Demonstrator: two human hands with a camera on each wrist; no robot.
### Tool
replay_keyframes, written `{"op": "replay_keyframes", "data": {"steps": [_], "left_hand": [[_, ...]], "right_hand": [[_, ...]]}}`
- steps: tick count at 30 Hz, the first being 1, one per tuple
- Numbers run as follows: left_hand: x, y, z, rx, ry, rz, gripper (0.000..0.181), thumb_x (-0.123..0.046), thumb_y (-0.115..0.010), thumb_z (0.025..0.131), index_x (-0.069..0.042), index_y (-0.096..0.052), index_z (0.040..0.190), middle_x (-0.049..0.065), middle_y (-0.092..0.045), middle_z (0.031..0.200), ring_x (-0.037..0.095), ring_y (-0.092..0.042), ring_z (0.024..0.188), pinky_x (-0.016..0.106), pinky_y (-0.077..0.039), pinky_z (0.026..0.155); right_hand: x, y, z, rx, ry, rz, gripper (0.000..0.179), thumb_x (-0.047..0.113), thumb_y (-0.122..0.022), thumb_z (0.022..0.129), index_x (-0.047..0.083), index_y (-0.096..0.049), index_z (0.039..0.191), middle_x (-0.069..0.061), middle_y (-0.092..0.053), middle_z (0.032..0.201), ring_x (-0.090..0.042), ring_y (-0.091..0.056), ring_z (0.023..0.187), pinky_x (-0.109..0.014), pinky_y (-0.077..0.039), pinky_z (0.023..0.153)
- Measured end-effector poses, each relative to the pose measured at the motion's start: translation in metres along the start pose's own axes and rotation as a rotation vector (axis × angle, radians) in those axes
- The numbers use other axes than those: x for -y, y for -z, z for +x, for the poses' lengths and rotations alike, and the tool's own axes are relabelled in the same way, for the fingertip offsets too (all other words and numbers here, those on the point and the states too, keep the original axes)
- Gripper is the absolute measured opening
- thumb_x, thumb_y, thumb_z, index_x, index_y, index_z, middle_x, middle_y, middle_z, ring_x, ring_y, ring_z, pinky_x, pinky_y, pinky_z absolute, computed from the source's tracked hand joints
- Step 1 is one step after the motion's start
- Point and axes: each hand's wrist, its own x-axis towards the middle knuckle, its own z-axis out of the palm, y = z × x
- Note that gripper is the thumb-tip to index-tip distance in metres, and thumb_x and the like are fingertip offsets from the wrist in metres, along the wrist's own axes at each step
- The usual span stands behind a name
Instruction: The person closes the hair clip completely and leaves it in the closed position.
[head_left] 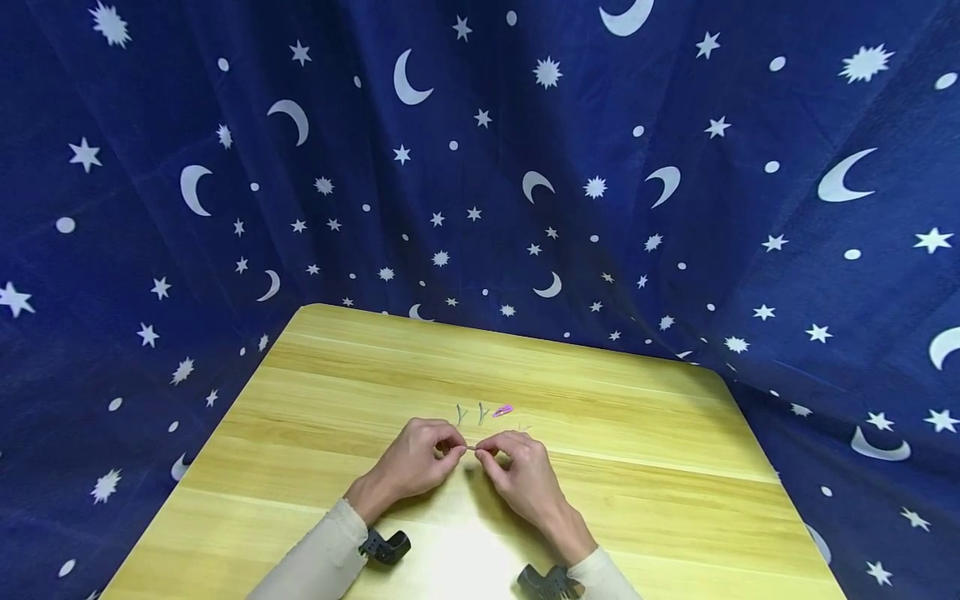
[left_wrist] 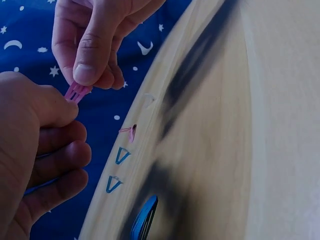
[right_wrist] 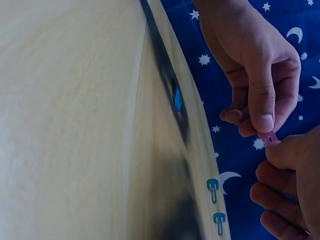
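Between my two hands is a small pink snap hair clip (left_wrist: pixel 77 92), its slotted middle showing in both wrist views. My left hand (head_left: pixel 420 454) pinches one end with thumb and forefinger. The other end is pinched by my right hand (head_left: pixel 525 475), fingertips close to those of the left. The clip is held above the table. Past the hands lie two blue-green hair clips (head_left: pixel 482 412) side by side, and a second pink clip (head_left: pixel 502 411) to their right. A pale clip-like piece (left_wrist: pixel 149 100) lies beyond that one.
The wooden table (head_left: pixel 637 483) has its far edge against a dark blue curtain (head_left: pixel 480 167) with white moons and stars. A dark blue, striped object (left_wrist: pixel 145 220) lies on the table near the hands; its kind is unclear. Black camera mounts (head_left: pixel 386 547) sit on both wrists.
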Motion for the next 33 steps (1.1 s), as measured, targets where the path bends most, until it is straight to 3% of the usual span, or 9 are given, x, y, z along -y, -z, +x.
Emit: {"op": "replay_keyframes", "data": {"steps": [8,16,26,33], "left_hand": [[-0.002,0.009,-0.003,0.076,0.054,0.009,0.007,-0.006,-0.085,0.095,-0.012,-0.084,0.097,-0.004,-0.080,0.089,-0.003,-0.068,0.079,0.018,-0.060,0.072],[-0.001,0.014,-0.011,0.144,0.050,-0.003,0.004,-0.008,-0.081,0.098,-0.010,-0.084,0.099,-0.003,-0.082,0.092,-0.003,-0.069,0.081,0.018,-0.061,0.075],[0.004,0.018,-0.022,0.163,0.053,0.030,0.005,-0.006,-0.084,0.094,-0.012,-0.084,0.095,-0.007,-0.081,0.090,-0.004,-0.067,0.080,0.020,-0.060,0.075],[0.006,0.022,-0.027,0.171,0.081,0.008,0.005,-0.008,-0.085,0.094,-0.013,-0.084,0.094,-0.006,-0.080,0.089,-0.005,-0.066,0.079,0.019,-0.060,0.073]], "right_hand": [[0.003,-0.001,-0.001,0.038,-0.010,0.023,0.009,0.009,-0.088,0.091,0.015,-0.083,0.096,0.007,-0.081,0.091,-0.009,-0.076,0.089,-0.038,-0.065,0.087],[0.005,-0.004,-0.004,0.089,-0.008,0.043,0.009,0.010,-0.088,0.091,0.015,-0.084,0.098,0.006,-0.082,0.095,-0.007,-0.076,0.089,-0.034,-0.064,0.084],[0.010,-0.012,-0.007,0.167,0.025,0.050,0.004,0.016,-0.083,0.098,0.015,-0.085,0.101,0.002,-0.083,0.094,-0.005,-0.075,0.088,-0.031,-0.063,0.084],[0.013,-0.014,-0.006,0.182,0.029,0.047,0.006,0.013,-0.087,0.093,0.014,-0.086,0.099,0.007,-0.082,0.093,-0.005,-0.074,0.086,-0.031,-0.063,0.084]]}}
